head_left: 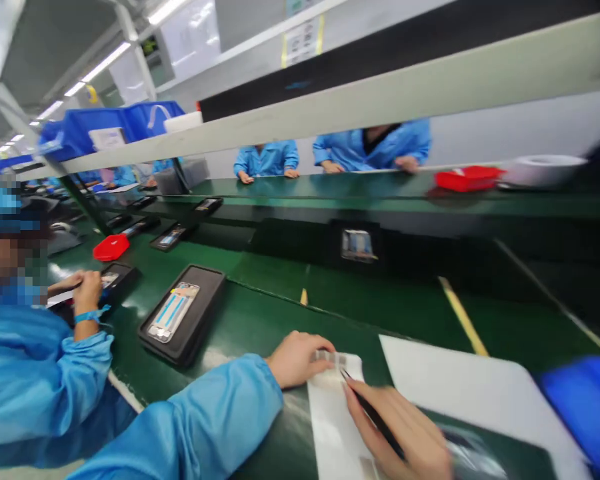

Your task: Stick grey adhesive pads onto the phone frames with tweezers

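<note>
White backing strip (327, 430) being worked with tweezers (380, 419), right of the black foam tray (209, 303).
The strip's far end is pinched in the left hand (297, 360); the tweezers are gripped by the right hand (405, 427), tips at the grey patches (337, 360). Patch-lifting appears in hand; fine tip control seems called for.

- My sleeve (220, 413): smooth cloth, softly shiny
- My tweezers (380, 420) — dark, matt-looking
- My white strip (331, 430): smooth, paper-like
- The bench (265, 313) before me — smooth and glossy
- The tray (209, 288) on my left: matt, foam-like
</note>
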A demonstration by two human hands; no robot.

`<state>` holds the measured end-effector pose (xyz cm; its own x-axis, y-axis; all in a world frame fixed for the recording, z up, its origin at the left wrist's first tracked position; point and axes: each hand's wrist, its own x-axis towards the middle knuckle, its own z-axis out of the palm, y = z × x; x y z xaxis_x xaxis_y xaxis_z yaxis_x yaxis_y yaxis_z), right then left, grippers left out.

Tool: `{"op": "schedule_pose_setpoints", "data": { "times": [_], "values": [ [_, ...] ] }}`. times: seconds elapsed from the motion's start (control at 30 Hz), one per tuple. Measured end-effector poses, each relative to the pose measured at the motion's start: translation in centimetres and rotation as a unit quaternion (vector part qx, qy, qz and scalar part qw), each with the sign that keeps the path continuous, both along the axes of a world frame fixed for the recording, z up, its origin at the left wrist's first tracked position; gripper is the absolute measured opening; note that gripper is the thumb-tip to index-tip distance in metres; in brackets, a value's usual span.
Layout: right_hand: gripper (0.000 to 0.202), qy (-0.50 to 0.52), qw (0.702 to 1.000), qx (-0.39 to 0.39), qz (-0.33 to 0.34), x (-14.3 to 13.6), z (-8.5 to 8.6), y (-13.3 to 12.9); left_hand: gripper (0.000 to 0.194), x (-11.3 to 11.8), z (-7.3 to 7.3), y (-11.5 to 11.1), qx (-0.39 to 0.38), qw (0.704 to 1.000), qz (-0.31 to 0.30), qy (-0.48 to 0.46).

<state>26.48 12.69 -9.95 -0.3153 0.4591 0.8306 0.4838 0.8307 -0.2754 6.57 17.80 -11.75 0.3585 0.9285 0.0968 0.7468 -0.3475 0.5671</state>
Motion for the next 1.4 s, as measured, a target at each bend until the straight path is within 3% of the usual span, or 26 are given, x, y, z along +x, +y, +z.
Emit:
{"op": "schedule_pose_setpoints", "data": {
  "times": [0.2,0.3,0.37,0.5,0.6,0.73,0.87,1.03,1.27,1.4],
  "values": [
    [0.009,0.003,0.998,-0.019,-0.054,-1.0,1.1,-0.8,0.025,0.9,1.0,-1.3,0.013,1.000,0.009,0.023],
    [0.010,0.001,0.998,-0.021,-0.060,-1.2,1.2,-1.1,0.028,1.1,2.5,0.2,0.044,0.997,0.034,0.049],
    [0.012,-0.003,0.998,-0.024,-0.060,-1.2,1.3,-1.4,0.027,1.5,3.7,3.0,0.056,0.994,0.064,0.068],
    [0.013,-0.002,0.997,-0.017,-0.069,-1.2,1.4,-1.5,0.037,3.5,5.3,11.3,0.033,0.989,0.102,0.106],
    [0.012,0.001,0.997,-0.009,-0.075,-1.1,1.3,-1.2,0.041,5.9,5.2,16.5,0.009,0.986,0.108,0.123],
    [0.013,-0.006,0.996,-0.013,-0.090,-0.8,0.8,-0.8,0.039,7.8,4.1,19.6,-0.013,0.986,0.126,0.105],
    [0.009,0.004,0.996,-0.021,-0.091,-0.5,0.7,-0.6,0.037,6.6,3.7,19.8,-0.038,0.986,0.156,0.035],
    [0.007,0.018,0.997,-0.028,-0.066,-0.3,0.9,-0.5,0.037,1.9,3.4,17.7,-0.080,0.966,0.215,-0.122],
    [0.015,0.026,0.998,-0.014,-0.049,-0.1,-0.2,0.0,0.038,-2.7,2.0,14.2,-0.078,0.868,0.345,-0.349],
    [0.022,0.032,0.998,0.006,-0.053,0.1,-0.2,0.6,0.061,-5.0,2.4,13.1,-0.062,0.815,0.382,-0.431]
  ]
}}
